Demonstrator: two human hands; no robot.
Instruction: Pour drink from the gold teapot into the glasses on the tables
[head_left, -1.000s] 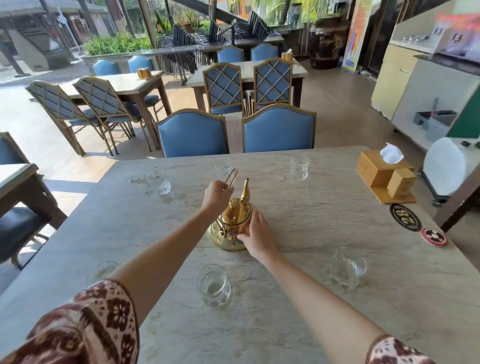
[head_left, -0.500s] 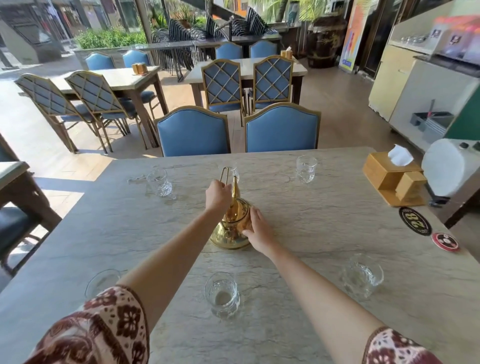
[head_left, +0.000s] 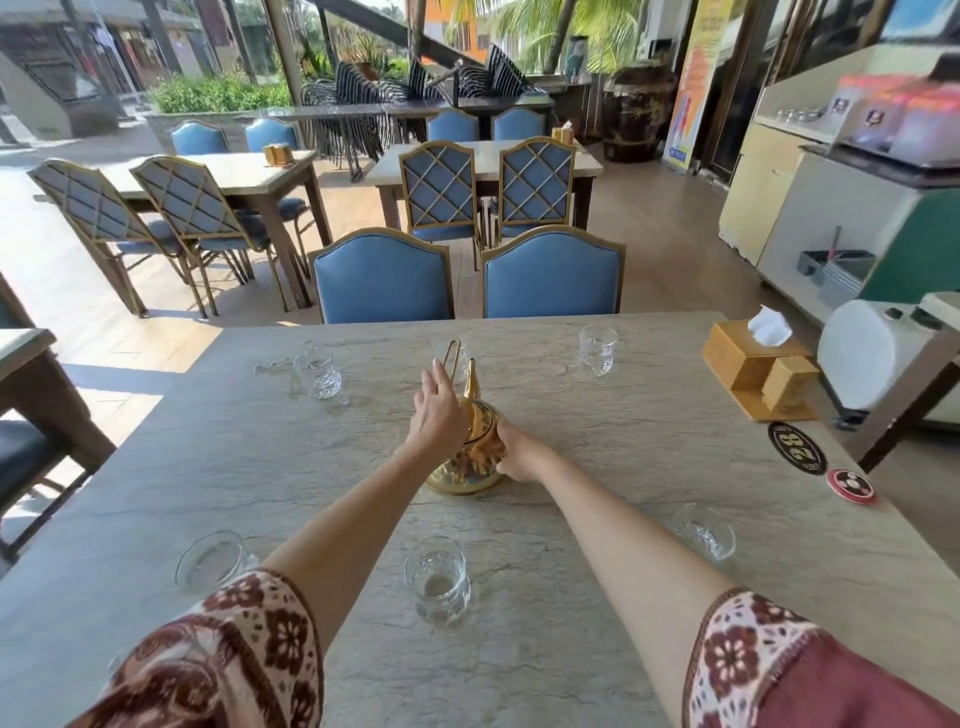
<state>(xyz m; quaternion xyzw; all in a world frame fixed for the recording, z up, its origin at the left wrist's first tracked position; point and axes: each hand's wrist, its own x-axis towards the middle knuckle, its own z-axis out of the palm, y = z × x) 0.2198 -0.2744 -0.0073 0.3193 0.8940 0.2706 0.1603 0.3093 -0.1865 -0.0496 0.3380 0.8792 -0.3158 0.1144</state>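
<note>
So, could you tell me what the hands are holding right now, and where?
The right hand rests on the gold teapot's body. The left hand is open beside its handle, gripping nothing.

bare table (head_left: 597, 457) right of gold teapot (head_left: 475, 441), near glass (head_left: 438, 579) between the forearms, tissue box (head_left: 753, 364) far right

Sunlit open-sided dining room, blue chairs (head_left: 383, 278) at stone-topped tables (head_left: 249, 174), tiled floor (head_left: 670, 244).
</note>
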